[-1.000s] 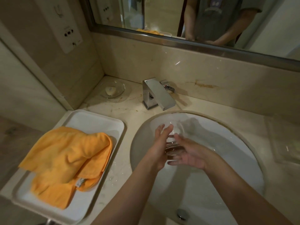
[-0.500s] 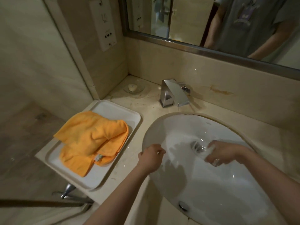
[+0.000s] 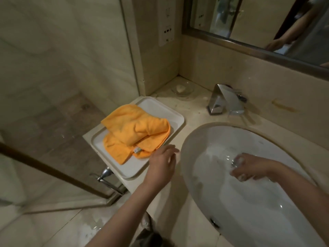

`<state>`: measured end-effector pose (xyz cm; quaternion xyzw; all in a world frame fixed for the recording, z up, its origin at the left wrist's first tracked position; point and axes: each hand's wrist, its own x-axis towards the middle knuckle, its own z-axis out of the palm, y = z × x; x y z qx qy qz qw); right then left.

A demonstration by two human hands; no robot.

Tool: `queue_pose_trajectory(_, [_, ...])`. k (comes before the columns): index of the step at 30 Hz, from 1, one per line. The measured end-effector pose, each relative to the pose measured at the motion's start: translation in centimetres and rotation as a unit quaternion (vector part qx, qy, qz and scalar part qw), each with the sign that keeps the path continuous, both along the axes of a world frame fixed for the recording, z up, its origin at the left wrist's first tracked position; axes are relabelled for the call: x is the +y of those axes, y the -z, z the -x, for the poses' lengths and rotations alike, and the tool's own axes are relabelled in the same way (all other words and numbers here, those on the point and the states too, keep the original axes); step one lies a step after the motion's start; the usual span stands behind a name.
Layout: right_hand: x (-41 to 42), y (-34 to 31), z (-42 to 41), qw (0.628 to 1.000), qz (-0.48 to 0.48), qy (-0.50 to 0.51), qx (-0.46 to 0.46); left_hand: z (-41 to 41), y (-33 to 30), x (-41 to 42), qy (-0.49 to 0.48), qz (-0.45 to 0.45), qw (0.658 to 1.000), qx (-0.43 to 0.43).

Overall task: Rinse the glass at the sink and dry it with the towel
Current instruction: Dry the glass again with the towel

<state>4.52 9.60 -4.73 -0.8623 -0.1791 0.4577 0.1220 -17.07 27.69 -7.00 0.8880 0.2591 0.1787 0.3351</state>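
The clear drinking glass (image 3: 235,162) is mostly hidden inside the motion-blurred right hand (image 3: 249,167), while the white oval sink (image 3: 195,139) runs off the frame's lower-right edge.

one towel (image 3: 135,132), one tray (image 3: 175,117), one faucet (image 3: 226,100)

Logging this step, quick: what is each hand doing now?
Left hand: open, holds nothing, beside the towel.
Right hand: grips the glass.

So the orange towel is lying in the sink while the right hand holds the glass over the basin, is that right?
Not quite: the head view shows the orange towel lying on the white tray beside the sink, not in it. The right hand does hold the glass over the basin.
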Motion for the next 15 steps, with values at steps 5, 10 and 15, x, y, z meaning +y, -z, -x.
queue_pose_trajectory(5, [2.0, 0.2, 4.0, 0.966, -0.223, 0.119, 0.053, 3.6, -0.6, 7.6, -0.109, -0.111, 0.988, -0.002])
queue_pose_trajectory(10, [6.0, -2.3, 8.8, 0.944, -0.29, 0.135, 0.082, 4.9, -0.9, 15.0, -0.095, -0.064, 0.958, 0.263])
queue_pose_trajectory(15, [10.6, -3.3, 12.6, 0.938, -0.305, 0.144, 0.084, 4.6, -0.9, 21.4, 0.068, -0.013, 0.935, 0.348])
